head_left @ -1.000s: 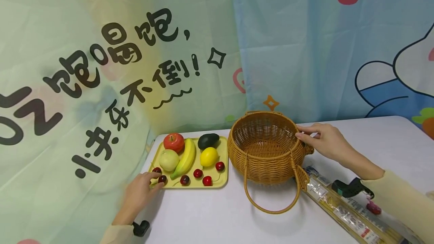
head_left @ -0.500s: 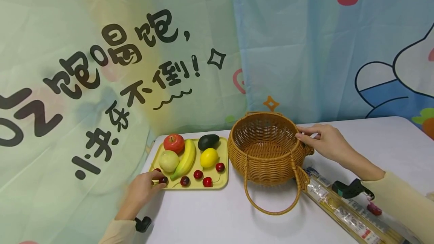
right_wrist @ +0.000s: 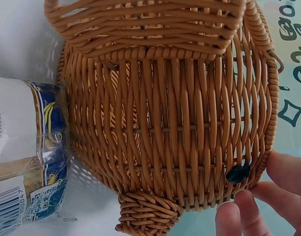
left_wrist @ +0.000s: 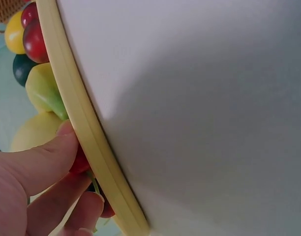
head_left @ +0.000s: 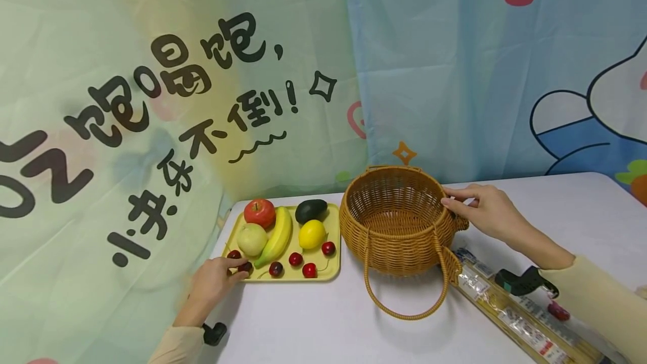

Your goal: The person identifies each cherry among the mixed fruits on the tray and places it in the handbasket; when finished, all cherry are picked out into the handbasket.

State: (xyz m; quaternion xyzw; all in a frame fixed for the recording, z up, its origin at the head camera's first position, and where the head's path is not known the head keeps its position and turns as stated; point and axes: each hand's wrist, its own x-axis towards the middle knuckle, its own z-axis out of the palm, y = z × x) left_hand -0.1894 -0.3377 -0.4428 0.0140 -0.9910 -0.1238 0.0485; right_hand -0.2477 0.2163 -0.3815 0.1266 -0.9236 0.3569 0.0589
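Note:
A pale yellow tray [head_left: 331, 274] bears an apple [head_left: 259, 213], a pale green round fruit [head_left: 251, 239], a banana [head_left: 275, 237], an avocado [head_left: 310, 211], a lemon [head_left: 311, 234] and several cherries. At its front left corner my left hand [head_left: 212, 285] pinches a dark red cherry [left_wrist: 80, 162] between thumb and fingers. Its fingers partly cover that cherry. Right of the tray stands a brown wicker basket [head_left: 404, 254], open at the top, its handle [head_left: 404, 316] folded down toward me. My right hand [head_left: 485, 212] grips the basket's right rim, thumb on the near side.
Clear packages of noodle-like sticks [head_left: 515, 308] lie right of the basket, under my right forearm; one touches or nearly touches the wicker. A printed curtain [head_left: 283, 72] hangs behind and left of the white table [head_left: 303, 324].
My left hand has shifted slightly right, its fingers closing round the cherry at the tray's corner. My right hand and the basket have stayed still.

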